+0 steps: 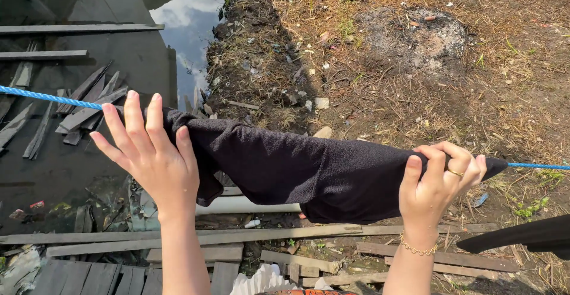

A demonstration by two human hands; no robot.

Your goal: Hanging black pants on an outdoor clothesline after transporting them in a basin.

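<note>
Two hands at the blue line (41,97): black cloth (297,170) is pinched at its right end by right hand (436,179), left hand (151,152) splayed, released; cloth best kept taut & evenly draped.

Bright sunshine is seen outdoors. Dark water (136,57) is spread on the left, and white clouds are mirrored in it. Grey planks (83,108) are piled in the water. Dry grass (516,51) and a patch of grey ash (418,34) are seen on the right. Old boards (237,235) are laid below.
</note>
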